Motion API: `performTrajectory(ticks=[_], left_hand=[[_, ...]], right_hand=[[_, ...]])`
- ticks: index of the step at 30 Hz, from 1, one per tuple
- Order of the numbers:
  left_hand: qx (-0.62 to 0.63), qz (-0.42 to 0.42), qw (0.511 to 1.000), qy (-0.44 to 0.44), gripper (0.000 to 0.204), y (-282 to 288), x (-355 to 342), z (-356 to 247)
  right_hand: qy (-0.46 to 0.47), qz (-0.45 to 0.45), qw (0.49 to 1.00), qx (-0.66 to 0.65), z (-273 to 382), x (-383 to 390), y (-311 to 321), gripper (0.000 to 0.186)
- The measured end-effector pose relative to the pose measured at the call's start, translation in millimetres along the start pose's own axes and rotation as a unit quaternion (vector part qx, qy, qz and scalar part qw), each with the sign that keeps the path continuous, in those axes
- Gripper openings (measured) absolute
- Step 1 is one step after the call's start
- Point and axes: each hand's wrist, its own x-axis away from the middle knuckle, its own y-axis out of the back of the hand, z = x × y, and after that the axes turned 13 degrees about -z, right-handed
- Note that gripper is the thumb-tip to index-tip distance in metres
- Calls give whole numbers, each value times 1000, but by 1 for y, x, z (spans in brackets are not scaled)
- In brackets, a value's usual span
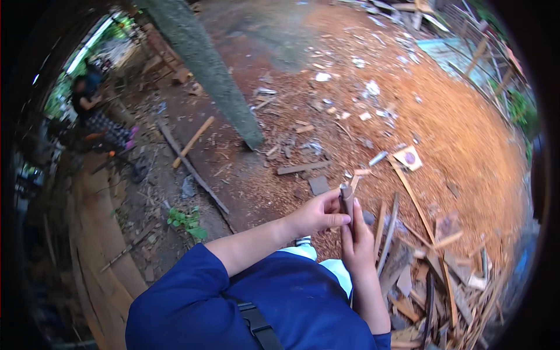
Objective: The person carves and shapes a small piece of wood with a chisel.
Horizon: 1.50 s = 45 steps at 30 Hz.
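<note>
In front of my body I hold a short brown stick-like piece (347, 202) upright; its exact kind is hard to make out. My left hand (319, 213) pinches it from the left, with the thumb pointing across toward it and the fingers curled near its top. My right hand (358, 240) wraps it lower down, fingers pointing up along its right side. The piece's lower end is hidden by the hands. Just beyond its top lies a pale wood strip (362, 172), apparently on the ground.
A heap of wood scraps (420, 286) lies at my right. Sawdust (466, 151) and litter cover the ground ahead. A mossy grey post (216, 70) stands ahead left, near a long pole (195, 169). Planks (96, 256) run along my left; another person (102, 114) is far left.
</note>
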Motion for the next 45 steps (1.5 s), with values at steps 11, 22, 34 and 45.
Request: performTrajectory(ticks=[11,22,34,45], left_hand=[[21,-201,979,-19,81,46,-24,-67],[11,-396,875,-279,62,-5,-56,-64],[-30,-380,886,-263,68,-21,-64,-52],[-50,-410,879,-237,75,-30,-53,-65]], right_hand=[[134,181,972,-65,-6,-126,-44,52],[250,339,903,-90,-12,-202,-30,52],[332,330,877,-108,-20,-236,-28,48],[247,378,891,-51,-15,-245,-39,45]])
